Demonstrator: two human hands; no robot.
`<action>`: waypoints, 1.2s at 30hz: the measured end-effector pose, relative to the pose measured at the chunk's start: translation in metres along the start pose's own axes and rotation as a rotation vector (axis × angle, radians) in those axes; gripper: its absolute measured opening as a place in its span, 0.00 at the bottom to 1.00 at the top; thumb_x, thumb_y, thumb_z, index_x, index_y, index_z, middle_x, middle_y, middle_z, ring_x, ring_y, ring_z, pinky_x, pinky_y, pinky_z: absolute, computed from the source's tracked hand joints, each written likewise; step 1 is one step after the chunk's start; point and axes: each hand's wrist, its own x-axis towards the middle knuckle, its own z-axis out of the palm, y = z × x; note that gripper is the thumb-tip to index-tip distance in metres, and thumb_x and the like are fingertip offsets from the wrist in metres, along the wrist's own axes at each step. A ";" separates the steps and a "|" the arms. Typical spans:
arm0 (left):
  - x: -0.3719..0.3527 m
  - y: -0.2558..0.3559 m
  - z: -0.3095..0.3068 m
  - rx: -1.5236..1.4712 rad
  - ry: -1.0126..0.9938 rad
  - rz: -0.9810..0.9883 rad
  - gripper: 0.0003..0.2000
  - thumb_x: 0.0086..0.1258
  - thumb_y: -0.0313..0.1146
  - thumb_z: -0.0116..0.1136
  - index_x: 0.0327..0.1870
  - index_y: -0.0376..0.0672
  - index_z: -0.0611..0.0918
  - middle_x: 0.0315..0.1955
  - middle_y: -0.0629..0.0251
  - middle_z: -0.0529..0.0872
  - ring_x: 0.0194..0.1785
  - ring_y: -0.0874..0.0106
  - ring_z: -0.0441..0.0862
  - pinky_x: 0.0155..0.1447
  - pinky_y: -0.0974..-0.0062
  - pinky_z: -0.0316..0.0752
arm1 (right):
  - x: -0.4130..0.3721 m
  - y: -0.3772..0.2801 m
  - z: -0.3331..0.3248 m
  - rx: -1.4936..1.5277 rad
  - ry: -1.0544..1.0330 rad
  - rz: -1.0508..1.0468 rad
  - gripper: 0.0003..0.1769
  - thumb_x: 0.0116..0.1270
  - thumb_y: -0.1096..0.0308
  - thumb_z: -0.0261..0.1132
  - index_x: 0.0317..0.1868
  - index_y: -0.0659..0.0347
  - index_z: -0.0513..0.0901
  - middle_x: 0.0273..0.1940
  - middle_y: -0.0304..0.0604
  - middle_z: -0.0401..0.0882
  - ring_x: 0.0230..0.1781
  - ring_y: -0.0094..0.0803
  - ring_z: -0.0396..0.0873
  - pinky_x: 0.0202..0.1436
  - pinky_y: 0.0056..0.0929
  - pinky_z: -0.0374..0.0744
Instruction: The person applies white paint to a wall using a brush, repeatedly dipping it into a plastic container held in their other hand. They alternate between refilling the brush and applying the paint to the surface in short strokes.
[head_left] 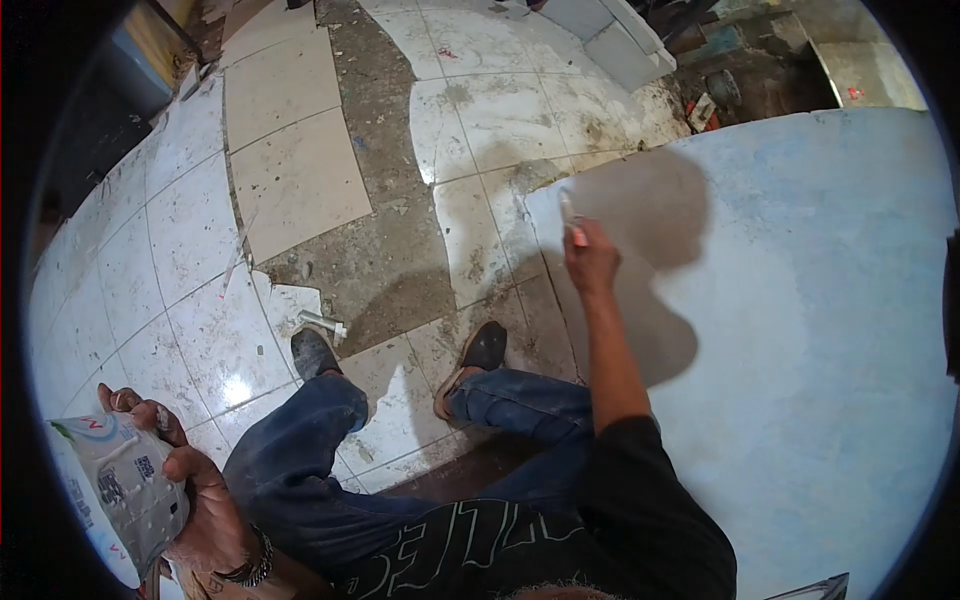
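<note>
One printed container (pixel 125 490) sits in the curled left hand (pixel 205 500). The right hand (pixel 593 262) clenches what looks like a brush (pixel 568 207).

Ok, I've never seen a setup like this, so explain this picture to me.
There is no machine here: a person works barehanded. The one picture comes from a camera worn on that person's head, looking down over their black shirt and jeans. The left hand holds a white printed container. The right hand holds a small brush-like tool near the edge of a pale blue surface; whether its tip touches, I cannot tell. The tiled floor has a rough bare strip through it, and a pale tube-like object lies by the left shoe.
</note>
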 end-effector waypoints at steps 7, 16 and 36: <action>-0.001 -0.003 -0.005 0.005 -0.025 -0.027 0.35 0.70 0.41 0.52 0.74 0.48 0.48 0.67 0.52 0.59 0.67 0.61 0.65 0.55 0.62 0.79 | -0.009 0.032 0.111 -0.255 -0.301 0.017 0.12 0.59 0.63 0.63 0.45 0.49 0.79 0.43 0.41 0.79 0.35 0.49 0.79 0.38 0.45 0.79; -0.002 -0.008 0.004 -0.051 -0.001 -0.074 0.35 0.70 0.39 0.51 0.74 0.48 0.48 0.66 0.55 0.61 0.66 0.62 0.65 0.54 0.61 0.80 | 0.038 -0.001 -0.011 -0.208 0.048 -0.160 0.06 0.59 0.65 0.65 0.36 0.54 0.80 0.34 0.39 0.79 0.27 0.42 0.80 0.29 0.36 0.79; -0.003 -0.007 -0.005 -0.036 -0.001 -0.027 0.34 0.72 0.42 0.49 0.74 0.50 0.47 0.68 0.53 0.59 0.66 0.63 0.64 0.54 0.63 0.79 | -0.003 0.053 0.073 -0.176 -0.243 -0.006 0.12 0.56 0.64 0.65 0.42 0.52 0.79 0.34 0.41 0.78 0.31 0.46 0.80 0.33 0.41 0.79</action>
